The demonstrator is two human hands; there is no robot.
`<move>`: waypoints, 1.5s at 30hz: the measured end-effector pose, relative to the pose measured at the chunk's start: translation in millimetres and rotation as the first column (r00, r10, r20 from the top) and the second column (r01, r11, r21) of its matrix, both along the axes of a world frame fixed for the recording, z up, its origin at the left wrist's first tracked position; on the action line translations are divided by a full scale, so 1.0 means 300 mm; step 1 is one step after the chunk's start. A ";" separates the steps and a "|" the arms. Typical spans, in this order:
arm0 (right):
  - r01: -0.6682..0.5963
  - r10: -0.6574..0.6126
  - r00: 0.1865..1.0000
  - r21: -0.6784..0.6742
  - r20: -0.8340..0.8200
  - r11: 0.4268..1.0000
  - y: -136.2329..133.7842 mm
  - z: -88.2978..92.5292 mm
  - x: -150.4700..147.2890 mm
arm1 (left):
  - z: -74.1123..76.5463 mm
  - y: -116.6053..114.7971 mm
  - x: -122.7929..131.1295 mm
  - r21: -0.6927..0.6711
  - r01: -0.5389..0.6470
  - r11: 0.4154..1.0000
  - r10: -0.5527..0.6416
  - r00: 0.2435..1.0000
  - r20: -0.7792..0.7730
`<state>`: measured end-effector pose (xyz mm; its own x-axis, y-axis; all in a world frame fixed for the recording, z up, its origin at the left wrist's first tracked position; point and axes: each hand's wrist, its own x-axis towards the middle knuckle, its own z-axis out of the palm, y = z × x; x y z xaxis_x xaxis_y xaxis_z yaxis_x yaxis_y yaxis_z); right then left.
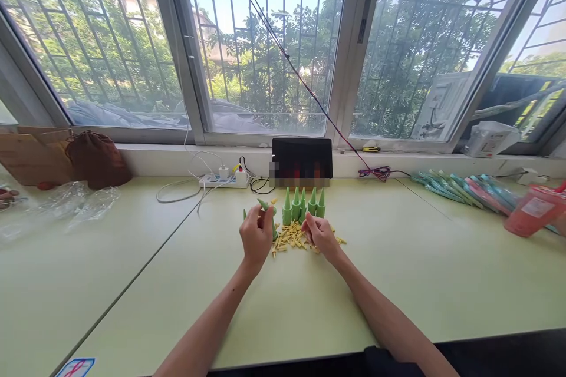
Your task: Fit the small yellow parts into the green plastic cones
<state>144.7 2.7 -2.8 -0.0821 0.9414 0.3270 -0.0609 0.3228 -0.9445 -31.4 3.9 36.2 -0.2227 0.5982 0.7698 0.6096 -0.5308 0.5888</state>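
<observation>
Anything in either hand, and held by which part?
Left hand: a green cone, gripped below its tip. Right hand: can't tell; any hold is hidden.

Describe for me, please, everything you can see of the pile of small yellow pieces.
The pile of small yellow pieces is a loose, spread-out heap of short, narrow bits, apparently plastic, lying at mixed angles, some straying at the edges. Finer detail is too small to tell. It lies on the pale green tabletop, on the near side of upright green plastic-looking cones. The right hand hides part of it; whether they touch is unclear.
</observation>
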 end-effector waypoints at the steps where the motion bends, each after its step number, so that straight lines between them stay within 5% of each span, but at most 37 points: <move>1: 0.001 -0.001 1.000 -0.001 0.003 1.000 0.000 0.000 0.000 | 0.000 0.003 -0.002 -0.003 -0.001 1.000 0.001 1.000 -0.003; 24: 0.025 -0.028 0.992 0.029 0.125 0.999 -0.004 -0.002 0.000 | -0.016 0.024 -0.007 -0.277 -0.051 0.960 0.012 0.990 -0.141; 45: 0.060 -0.077 0.957 0.071 0.278 0.996 -0.013 0.001 0.001 | -0.011 0.021 -0.009 -0.265 -0.050 0.963 0.005 0.986 -0.169</move>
